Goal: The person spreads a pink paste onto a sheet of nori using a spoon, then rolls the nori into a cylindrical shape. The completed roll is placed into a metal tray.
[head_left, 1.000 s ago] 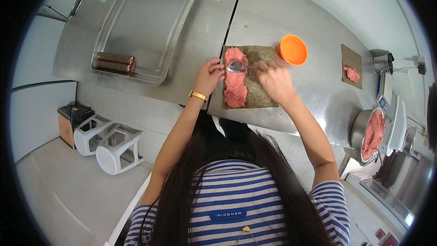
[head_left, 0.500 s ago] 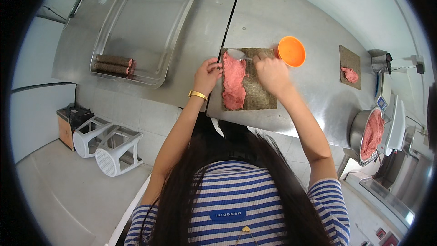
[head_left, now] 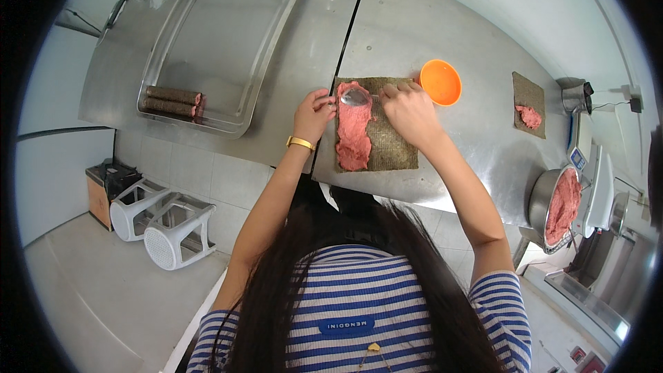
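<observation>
A dark green seaweed sheet lies flat on the steel table, with pink minced meat spread in a strip along its left side. My right hand is closed on the handle of a metal spoon. The spoon's bowl presses on the far end of the meat. At the sheet's left edge is my left hand, its fingers loosely bent and apart, fingertips by the edge; whether they touch it I cannot make out. An orange bowl stands just past the sheet's far right corner.
A large metal tray at the left holds dark seaweed rolls. Far right lies another seaweed sheet with a lump of meat. Beside it are a scale and a steel pot of minced meat. White stools stand lower left.
The spoon has moved slightly nearer to me, from the sheet's far edge onto the meat, my right hand moving with it. My left hand has barely shifted.
</observation>
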`<act>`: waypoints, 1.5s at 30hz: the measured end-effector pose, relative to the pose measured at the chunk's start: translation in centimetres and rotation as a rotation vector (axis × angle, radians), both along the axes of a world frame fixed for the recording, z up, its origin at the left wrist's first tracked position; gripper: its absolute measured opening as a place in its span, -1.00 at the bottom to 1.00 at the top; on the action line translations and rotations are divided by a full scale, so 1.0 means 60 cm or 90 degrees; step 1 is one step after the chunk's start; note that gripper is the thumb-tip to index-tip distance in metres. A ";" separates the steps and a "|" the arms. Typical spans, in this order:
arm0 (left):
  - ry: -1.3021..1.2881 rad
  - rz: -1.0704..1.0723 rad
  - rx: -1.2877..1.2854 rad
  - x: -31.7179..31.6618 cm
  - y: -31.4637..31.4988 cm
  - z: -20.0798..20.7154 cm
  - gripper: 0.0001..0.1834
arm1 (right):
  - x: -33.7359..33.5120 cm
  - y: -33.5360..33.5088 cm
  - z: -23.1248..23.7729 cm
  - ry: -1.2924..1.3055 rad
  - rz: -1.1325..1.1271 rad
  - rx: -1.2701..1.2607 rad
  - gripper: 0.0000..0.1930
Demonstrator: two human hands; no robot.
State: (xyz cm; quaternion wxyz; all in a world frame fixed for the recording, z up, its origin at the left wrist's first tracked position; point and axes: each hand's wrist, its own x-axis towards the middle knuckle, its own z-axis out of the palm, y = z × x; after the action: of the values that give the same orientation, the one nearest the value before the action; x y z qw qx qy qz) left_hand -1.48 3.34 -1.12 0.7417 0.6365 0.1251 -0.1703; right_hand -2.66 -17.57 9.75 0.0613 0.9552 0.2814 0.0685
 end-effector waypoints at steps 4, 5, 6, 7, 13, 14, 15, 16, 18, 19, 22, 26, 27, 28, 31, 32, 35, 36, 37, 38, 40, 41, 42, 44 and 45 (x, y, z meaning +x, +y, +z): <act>-0.003 0.004 0.006 0.000 0.000 -0.002 -0.60 | 0.029 0.005 -0.017 -0.048 0.022 0.013 -0.90; -0.004 0.004 0.007 0.001 0.000 -0.002 -0.61 | 0.034 0.005 -0.019 -0.046 0.018 0.021 -0.90; -0.002 -0.011 0.014 0.002 0.001 -0.002 -0.61 | 0.039 0.005 -0.021 -0.047 0.014 0.030 -0.90; 0.001 -0.025 0.021 0.004 0.002 -0.003 -0.61 | 0.044 0.006 -0.021 -0.045 0.010 0.040 -0.89; 0.000 -0.048 0.044 0.022 0.007 -0.008 -0.63 | 0.069 0.007 -0.004 0.005 -0.042 0.021 -0.90; 0.001 -0.041 0.037 0.026 0.007 -0.010 -0.63 | 0.073 0.004 0.003 0.026 -0.068 0.034 -0.90; -0.007 -0.043 0.047 0.029 0.008 -0.012 -0.62 | 0.077 -0.001 0.012 0.047 -0.093 0.047 -0.89; -0.011 -0.042 0.052 0.032 0.008 -0.013 -0.61 | 0.079 -0.004 0.020 0.069 -0.118 0.057 -0.88; -0.017 -0.039 0.058 0.035 0.007 -0.015 -0.60 | 0.073 -0.005 0.032 0.104 -0.120 0.039 -0.87; -0.020 -0.036 0.060 0.037 0.006 -0.015 -0.59 | 0.067 -0.005 0.036 0.122 -0.122 0.029 -0.87; -0.030 -0.022 0.051 0.037 0.006 -0.015 -0.59 | 0.040 0.012 0.035 0.143 -0.127 0.013 -0.86; -0.029 -0.007 0.034 0.036 0.005 -0.014 -0.58 | 0.031 0.037 0.019 0.222 -0.142 0.048 -0.86; -0.026 -0.011 0.029 0.036 0.005 -0.014 -0.58 | 0.034 0.035 0.017 0.219 -0.154 0.071 -0.86; -0.024 -0.014 0.025 0.036 0.006 -0.013 -0.58 | 0.039 0.033 0.016 0.216 -0.165 0.096 -0.86; -0.015 -0.028 0.030 0.037 0.008 -0.013 -0.57 | 0.062 -0.002 0.023 0.150 -0.122 0.098 -0.88; -0.012 -0.032 0.034 0.038 0.008 -0.013 -0.56 | 0.070 -0.013 0.026 0.134 -0.088 0.076 -0.88; -0.023 -0.037 0.042 0.038 0.008 -0.014 -0.57 | 0.091 -0.029 0.023 0.094 0.005 0.025 -0.90; -0.023 -0.039 0.048 0.039 0.008 -0.014 -0.56 | 0.095 -0.029 0.019 0.090 0.024 0.017 -0.90; -0.023 -0.038 0.048 0.039 0.007 -0.014 -0.56 | 0.098 -0.029 0.016 0.085 0.044 0.009 -0.90; -0.019 -0.035 0.050 0.041 0.007 -0.014 -0.56 | 0.102 -0.028 0.012 0.094 0.039 -0.009 -0.90; -0.020 -0.036 0.047 0.043 0.007 -0.013 -0.56 | 0.109 -0.022 0.004 0.110 0.030 -0.038 -0.86; -0.014 -0.033 0.047 0.043 0.007 -0.012 -0.56 | 0.113 -0.019 0.002 0.105 0.035 -0.041 -0.87; -0.021 -0.039 0.061 0.043 0.007 -0.012 -0.55 | 0.117 -0.018 0.001 0.099 0.040 -0.040 -0.87; -0.030 -0.046 0.084 0.045 0.007 -0.010 -0.54 | 0.122 -0.017 0.005 0.092 0.025 -0.041 -0.87; -0.026 -0.049 0.095 0.046 0.007 -0.009 -0.54 | 0.126 -0.018 0.009 0.092 0.006 -0.043 -0.87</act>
State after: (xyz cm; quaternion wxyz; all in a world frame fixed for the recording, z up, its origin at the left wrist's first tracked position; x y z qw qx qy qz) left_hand 1.29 3.74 -1.67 0.6875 0.6977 0.0977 -0.1758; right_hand 4.87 -18.66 10.26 0.0726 0.9536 0.2919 -0.0095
